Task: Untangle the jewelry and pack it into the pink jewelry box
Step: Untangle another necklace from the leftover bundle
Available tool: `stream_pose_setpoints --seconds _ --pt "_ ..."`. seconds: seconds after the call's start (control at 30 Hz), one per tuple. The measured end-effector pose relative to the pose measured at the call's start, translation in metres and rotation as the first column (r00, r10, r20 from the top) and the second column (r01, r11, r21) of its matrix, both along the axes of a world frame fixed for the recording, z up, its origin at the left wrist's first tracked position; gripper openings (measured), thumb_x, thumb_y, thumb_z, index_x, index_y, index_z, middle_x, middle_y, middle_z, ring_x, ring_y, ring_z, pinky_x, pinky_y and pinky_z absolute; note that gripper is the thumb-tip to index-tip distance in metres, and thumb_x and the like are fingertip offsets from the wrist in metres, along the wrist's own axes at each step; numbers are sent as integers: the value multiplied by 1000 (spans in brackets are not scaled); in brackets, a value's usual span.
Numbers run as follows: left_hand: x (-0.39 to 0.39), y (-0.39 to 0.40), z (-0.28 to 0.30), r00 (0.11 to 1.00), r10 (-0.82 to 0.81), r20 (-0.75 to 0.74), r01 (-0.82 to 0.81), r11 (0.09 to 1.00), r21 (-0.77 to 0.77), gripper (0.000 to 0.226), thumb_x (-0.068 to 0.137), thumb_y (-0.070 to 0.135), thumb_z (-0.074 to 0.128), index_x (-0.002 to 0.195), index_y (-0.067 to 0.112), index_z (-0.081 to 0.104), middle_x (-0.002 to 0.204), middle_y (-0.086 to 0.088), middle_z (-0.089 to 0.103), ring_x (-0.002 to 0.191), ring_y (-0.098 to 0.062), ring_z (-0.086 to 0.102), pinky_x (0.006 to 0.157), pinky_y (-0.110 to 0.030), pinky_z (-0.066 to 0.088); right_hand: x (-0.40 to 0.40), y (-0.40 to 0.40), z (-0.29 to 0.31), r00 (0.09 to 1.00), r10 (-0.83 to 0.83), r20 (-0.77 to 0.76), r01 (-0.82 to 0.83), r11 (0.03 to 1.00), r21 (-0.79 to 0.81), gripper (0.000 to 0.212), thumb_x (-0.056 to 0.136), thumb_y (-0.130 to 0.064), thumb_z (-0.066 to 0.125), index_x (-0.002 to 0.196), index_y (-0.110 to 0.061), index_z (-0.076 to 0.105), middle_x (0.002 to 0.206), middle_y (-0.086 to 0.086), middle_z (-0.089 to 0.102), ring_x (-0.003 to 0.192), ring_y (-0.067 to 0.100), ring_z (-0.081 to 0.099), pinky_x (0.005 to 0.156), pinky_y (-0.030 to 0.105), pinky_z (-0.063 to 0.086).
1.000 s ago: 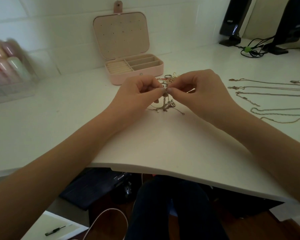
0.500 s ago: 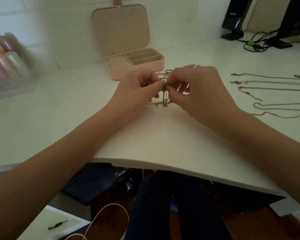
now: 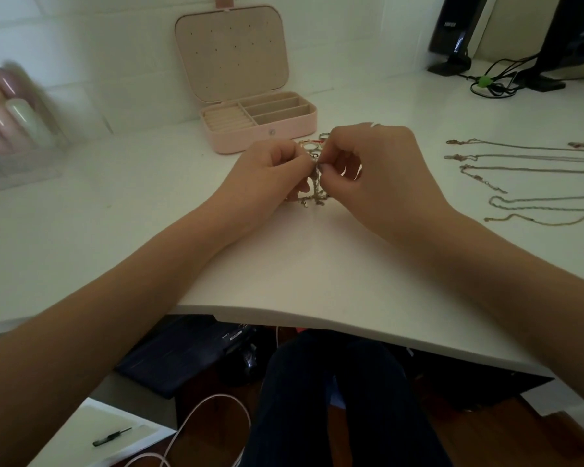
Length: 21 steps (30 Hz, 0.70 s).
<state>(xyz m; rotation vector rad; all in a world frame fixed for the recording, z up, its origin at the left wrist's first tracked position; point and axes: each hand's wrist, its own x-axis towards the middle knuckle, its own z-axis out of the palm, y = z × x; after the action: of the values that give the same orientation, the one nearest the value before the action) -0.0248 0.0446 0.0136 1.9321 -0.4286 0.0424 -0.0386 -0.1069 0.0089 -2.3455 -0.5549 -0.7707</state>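
Both hands meet at the middle of the white desk [image 3: 284, 264], pinching one tangled clump of jewelry [image 3: 316, 183] between them.

Left hand [image 3: 267, 173] and right hand [image 3: 378, 176] sit fingertip to fingertip, each with thumb and forefinger curled onto the top of the tangle, whose chains and small charms hang down to the desk surface. More tangled pieces, some rings [image 3: 317, 144] among them, lie just behind the fingers at 12 o'clock. Further toward 11 o'clock stands the pink jewelry box [image 3: 260, 129], lid upright, its ring rolls and compartments showing. Out at 3 o'clock, well apart from the hands, several separated necklaces [image 3: 520, 170] lie stretched in rows. At 9 o'clock a blurred clear organizer [image 3: 17, 129] holds pastel bottles; at 1 o'clock are black speakers [image 3: 452, 35] and coiled cables [image 3: 496, 82].
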Motion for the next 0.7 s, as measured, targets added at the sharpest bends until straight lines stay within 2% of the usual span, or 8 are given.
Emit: stream_pose_setpoints --seconds 0.17,0.27,0.4,0.47,0.57,0.7 --pt "1 -2 -1 1000 -24 -1 24 1000 1 26 91 7 52 67 14 53 56 4 50 46 2 45 48 -8 35 1 0 0 1000 -2 2 2 1000 30 6 78 -14 59 77 -11 64 71 2 61 68 19 54 67 40 46" --pt "3 -1 -2 999 -37 4 37 999 -2 14 77 19 52 64 15 53 50 8 49 45 -1 42 47 -9 33 2 -3 1 1000 -23 -19 25 996 88 4 78 -11 59 75 -11 62 71 1 62 69 18 55 68 40 47" --pt "5 0 -3 999 -41 4 41 999 1 11 72 21 49 64 14 53 48 10 49 46 -2 42 48 -11 34 1 -5 3 996 -7 -89 21 988 154 4 79 -9 60 75 -9 61 72 2 64 66 14 56 67 28 48" --pt "4 0 -2 999 -49 4 49 999 0 12 76 18 50 66 13 52 49 9 49 46 -2 42 48 -11 34 2 -4 6 981 30 -193 24 963 270 3 79 -9 61 77 -7 62 75 5 65 65 14 59 66 26 53" --pt "5 0 -1 999 -34 -4 34 999 -13 25 90 4 50 66 12 50 53 4 48 45 0 41 47 -9 33 0 -1 12 868 275 -415 34 799 601 6 84 -4 59 79 -7 59 75 10 62 61 12 57 63 25 53" --pt "4 -2 1 999 -51 -19 50 998 -45 28 91 0 45 66 12 49 54 3 47 43 2 41 47 -8 33 0 1 14 693 539 -478 125 564 816 17 89 -6 53 75 -15 54 70 0 58 56 9 49 53 20 43"
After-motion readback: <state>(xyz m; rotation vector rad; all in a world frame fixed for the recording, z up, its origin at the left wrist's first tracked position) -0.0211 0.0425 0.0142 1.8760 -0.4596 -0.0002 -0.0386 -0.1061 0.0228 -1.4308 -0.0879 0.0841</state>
